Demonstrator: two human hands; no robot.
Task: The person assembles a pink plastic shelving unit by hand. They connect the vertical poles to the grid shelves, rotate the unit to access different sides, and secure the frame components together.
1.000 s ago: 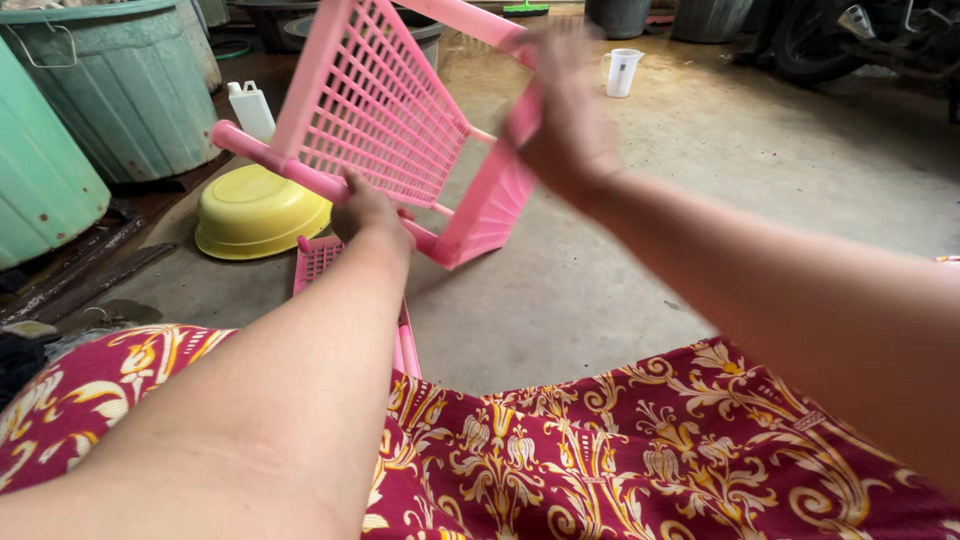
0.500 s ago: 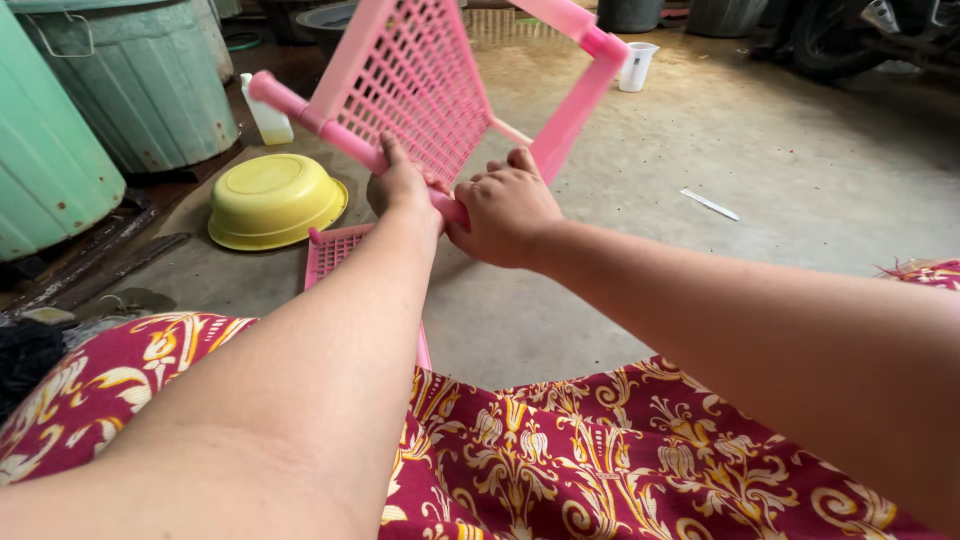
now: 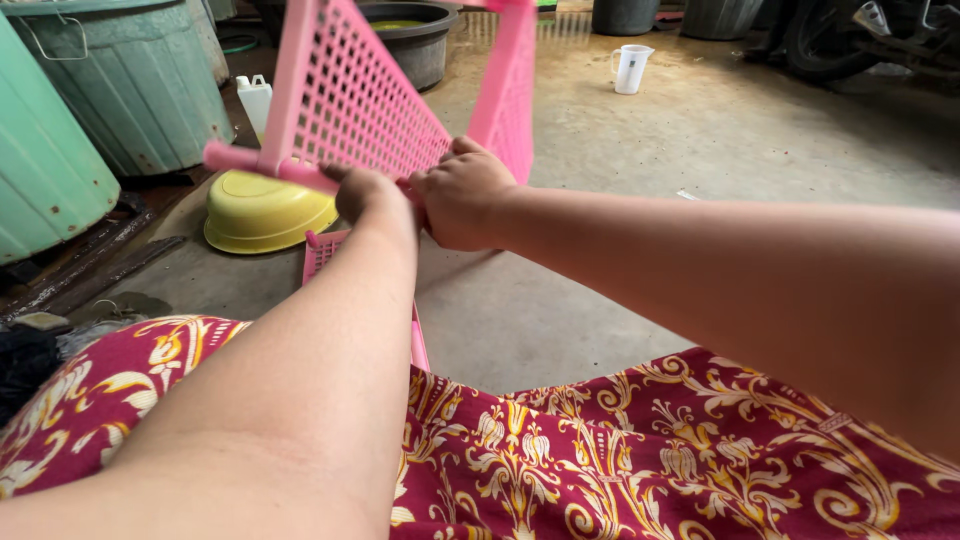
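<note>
1. Above the lap, the left hand (image 3: 362,192) and right hand (image 3: 462,196) both clench the round tube of a pink plastic lattice rack (image 3: 355,95), mid-assembly.
2. Seating that tube likely calls for a firm, straight push.

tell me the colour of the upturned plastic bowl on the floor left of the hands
Yellow: the upturned plastic bowl shows best in the head view.

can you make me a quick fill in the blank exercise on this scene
1. Both hands, the left hand and the right hand, grip a plastic rack whose colour is ____.
2. The upturned bowl on the floor is ____ in colour.
3. The white jug stands on the ____.
4. The skirt over the person's lap is red with a ____ pattern.

Missing words: pink; yellow; floor; yellow
</note>
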